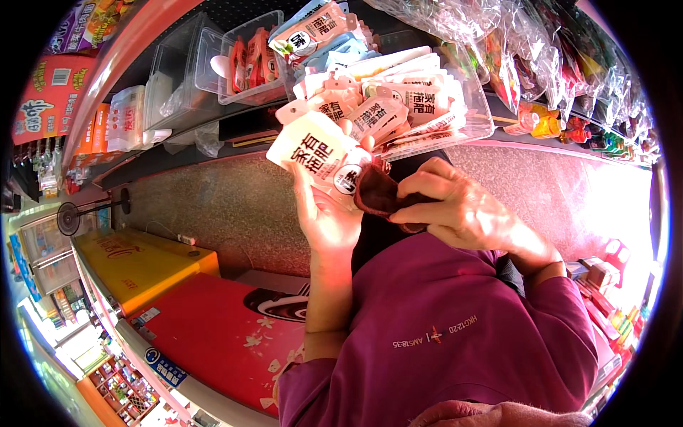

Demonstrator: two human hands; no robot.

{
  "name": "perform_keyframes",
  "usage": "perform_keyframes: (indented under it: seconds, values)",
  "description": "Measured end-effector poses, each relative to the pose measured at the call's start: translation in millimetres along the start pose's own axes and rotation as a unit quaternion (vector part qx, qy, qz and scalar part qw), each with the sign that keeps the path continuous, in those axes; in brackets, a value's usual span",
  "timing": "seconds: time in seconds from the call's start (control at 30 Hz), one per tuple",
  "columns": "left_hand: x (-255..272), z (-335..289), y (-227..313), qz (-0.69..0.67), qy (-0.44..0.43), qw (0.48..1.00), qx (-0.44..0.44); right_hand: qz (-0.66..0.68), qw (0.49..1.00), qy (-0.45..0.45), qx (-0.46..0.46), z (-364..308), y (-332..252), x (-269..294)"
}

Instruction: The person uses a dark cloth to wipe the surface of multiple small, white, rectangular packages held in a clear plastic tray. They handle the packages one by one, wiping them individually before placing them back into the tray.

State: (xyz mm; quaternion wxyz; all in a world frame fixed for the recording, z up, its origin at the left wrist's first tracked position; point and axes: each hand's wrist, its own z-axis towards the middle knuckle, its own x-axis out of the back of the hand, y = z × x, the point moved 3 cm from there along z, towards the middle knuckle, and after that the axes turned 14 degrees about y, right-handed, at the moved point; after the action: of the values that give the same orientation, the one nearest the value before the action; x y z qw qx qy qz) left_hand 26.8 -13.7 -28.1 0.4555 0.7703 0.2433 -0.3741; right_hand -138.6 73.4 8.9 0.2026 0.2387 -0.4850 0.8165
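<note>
My left hand [329, 217] is raised palm up, its fingers closed round a cream and pink snack packet [307, 147] with dark print. Against the packet's lower right end, my right hand [466, 208] pinches a dark reddish-brown piece [371, 191], folded or hollow like a cloth or small pouch; its exact kind is unclear. Just beyond both hands, a clear plastic bin [486, 122] is heaped with similar pink and white packets [380, 117]. Several blue and pink packets [320, 32] lie at its far left.
More clear bins [174, 78] stand left along the dark shelf, one with red packets [249, 60]. Plastic-wrapped goods [512, 50] hang over the shelf at right. A red chest with a printed top [213, 320] and a yellow box [142, 267] stand at left, near a fan [69, 218].
</note>
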Motion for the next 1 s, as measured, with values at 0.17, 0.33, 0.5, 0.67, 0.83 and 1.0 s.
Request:
perform_keyframes:
  seconds: [0.17, 0.33, 0.5, 0.67, 0.83, 1.0]
  values:
    - [-1.8, -6.7, -25.7, -0.001, -0.014, 0.996, 0.092, -0.004, 0.988, 0.155, 0.022, 17.4, -11.6, 27.5]
    - [-14.6, -23.7, -41.8, 0.101, -0.042, 0.989, 0.104, -0.103, 0.974, 0.201, -0.023, 32.5, -4.6, -0.2]
    - [-1.9, -23.6, -43.3, 0.129, 0.011, 0.985, 0.114, -0.143, 0.964, 0.222, 0.023, 28.2, 7.6, -12.0]
    - [1.9, -11.7, -17.7, 0.191, 0.082, 0.978, 0.028, -0.115, 0.975, 0.19, 0.011, 17.0, 25.7, -2.1]
    - [-29.2, -0.5, 28.6, 0.232, 0.06, 0.954, -0.181, -0.042, 0.989, 0.131, -0.044, -6.1, 42.8, 24.1]
    - [-40.0, 18.1, 44.4, 0.405, 0.011, 0.856, -0.322, -0.027, 0.983, 0.168, -0.07, -27.6, 58.3, 47.2]
